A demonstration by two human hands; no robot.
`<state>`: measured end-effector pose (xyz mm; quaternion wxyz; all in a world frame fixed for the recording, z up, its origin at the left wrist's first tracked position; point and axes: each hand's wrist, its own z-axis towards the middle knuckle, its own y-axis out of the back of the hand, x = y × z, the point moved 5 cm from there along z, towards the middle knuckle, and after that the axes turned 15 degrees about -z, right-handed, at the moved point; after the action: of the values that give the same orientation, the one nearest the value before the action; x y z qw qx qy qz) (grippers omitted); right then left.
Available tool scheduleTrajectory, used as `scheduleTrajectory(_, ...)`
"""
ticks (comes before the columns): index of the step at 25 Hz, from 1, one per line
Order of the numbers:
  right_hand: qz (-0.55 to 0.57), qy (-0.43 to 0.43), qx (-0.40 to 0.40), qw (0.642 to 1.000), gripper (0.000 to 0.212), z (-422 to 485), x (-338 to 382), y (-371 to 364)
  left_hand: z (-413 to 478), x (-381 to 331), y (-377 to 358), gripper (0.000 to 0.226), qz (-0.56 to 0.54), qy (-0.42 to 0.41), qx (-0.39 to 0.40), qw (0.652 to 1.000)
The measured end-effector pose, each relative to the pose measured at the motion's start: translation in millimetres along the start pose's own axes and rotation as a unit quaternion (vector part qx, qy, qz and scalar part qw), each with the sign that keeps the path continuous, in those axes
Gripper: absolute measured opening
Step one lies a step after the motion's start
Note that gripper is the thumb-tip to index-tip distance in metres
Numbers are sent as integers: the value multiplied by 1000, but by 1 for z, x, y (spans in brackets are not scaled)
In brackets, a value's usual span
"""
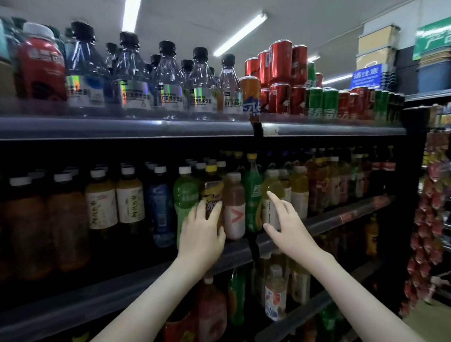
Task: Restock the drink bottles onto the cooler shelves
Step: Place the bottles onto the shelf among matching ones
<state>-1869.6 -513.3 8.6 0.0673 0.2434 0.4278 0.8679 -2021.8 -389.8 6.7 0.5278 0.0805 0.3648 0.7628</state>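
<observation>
My left hand (pixel 202 229) is wrapped around a dark bottle with a yellow cap and yellow-black label (pixel 212 189), which stands upright at the front of the middle shelf (pixel 328 222). A pink-brown bottle with a red arrow label (pixel 234 206) stands just right of it, then a green soda bottle (pixel 253 195). My right hand (pixel 285 220) is spread, thumb and fingers apart, against a pale yellow drink bottle (pixel 272 192) without closing on it.
The top shelf (pixel 115 126) carries clear black-capped water bottles (pixel 170 80) and stacked red and green cans (pixel 282 74). Tea and juice bottles (pixel 129 197) fill the middle shelf's left. More bottles (pixel 274 292) stand on the lower shelf. Snack packets (pixel 425 227) hang at right.
</observation>
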Motion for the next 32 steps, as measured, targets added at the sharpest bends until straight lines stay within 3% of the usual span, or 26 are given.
scheduleTrajectory(4,-71,53,-8,996,72,70,-28,-19,33,-5,-37,67,79,-11,-95,992)
scheduleTrajectory(8,-202,129,-70,968,69,121,-38,-25,61,-15,-58,66,152,3,-133,979)
scheduleTrajectory(10,-214,152,-103,959,70,140,-36,-25,73,-15,-62,73,174,31,-146,973)
scheduleTrajectory(13,-222,162,-84,958,72,161,-36,-34,81,-16,-67,74,191,45,-157,968)
scheduleTrajectory(18,-171,189,-116,960,70,173,-37,-38,85,-14,-78,80,207,50,-128,969)
scheduleTrajectory(21,-55,236,-152,958,64,161,-41,-30,82,-16,-77,85,203,29,-133,970)
scheduleTrajectory(23,4,278,-163,947,72,141,-47,-26,72,-24,-83,84,179,7,-121,976)
scheduleTrajectory(26,-32,325,-212,921,81,115,-56,-18,52,-46,-104,84,141,-31,-74,987)
scheduleTrajectory(30,-7,339,-230,912,67,87,-64,-11,30,-64,-121,87,54,-54,-62,995)
scheduleTrajectory(32,0,338,-276,900,58,63,-69,-1,8,-69,-121,81,-2,-69,-87,994)
